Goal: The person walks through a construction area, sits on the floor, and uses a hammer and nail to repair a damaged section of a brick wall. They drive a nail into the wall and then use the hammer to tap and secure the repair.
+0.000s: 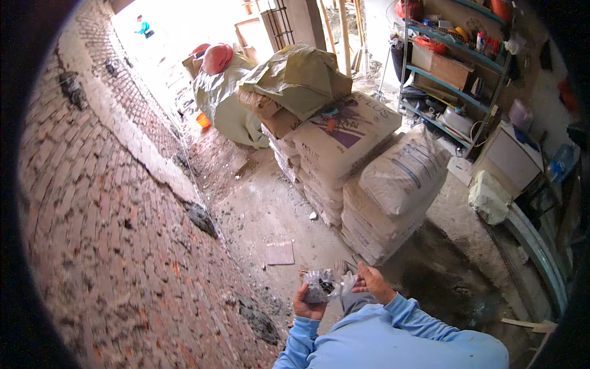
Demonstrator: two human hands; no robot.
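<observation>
In front of my body, my left hand [310, 309] is closed around the lower left side of a small clear plastic bag [319, 286]. Small dark pieces show through the crinkled plastic, too small to name. My right hand [376, 285] is at the bag's right end, where a loose flap of plastic stretches to its fingertips. The fingers are bent and appear to pinch that edge. Both forearms are in light blue sleeves.
Stacked paper sacks [393, 178] stand ahead, partly under a greenish sheet [298, 80]. A rough brick wall [123, 234] runs along the left. Metal shelves [458, 86] hold tools at the right. A flat square piece [280, 253] lies on the floor. A distant person [144, 27] is outside.
</observation>
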